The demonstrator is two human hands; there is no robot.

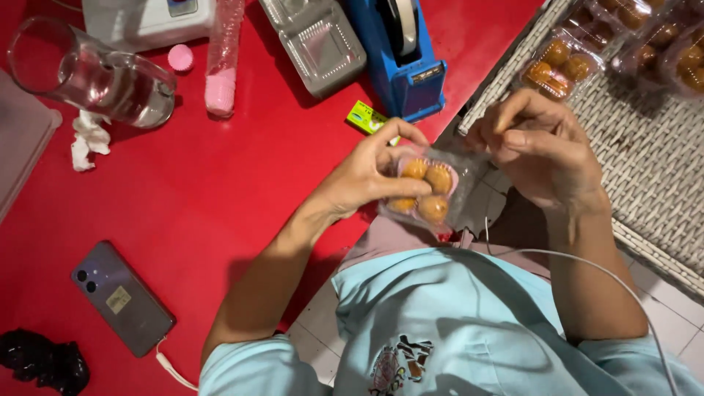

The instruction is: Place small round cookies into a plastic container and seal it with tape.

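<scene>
My left hand [370, 172] grips a small clear plastic box [429, 192] of round golden-brown pastries in pink paper cups, thumb across its top. My right hand [539, 147] is closed at the box's upper right corner, fingers pinched together on its clear edge. The box hangs over my lap, just off the edge of the red table [220, 191]. What the right fingers pinch is too small to make out.
A blue tape dispenser [403, 55] and an empty clear box [315, 40] stand at the table's back. A glass jar [95, 73], a bottle of pink cups [221, 62] and a phone [121, 297] lie to the left. A wicker tray [645, 147] with filled boxes [561, 66] is on the right.
</scene>
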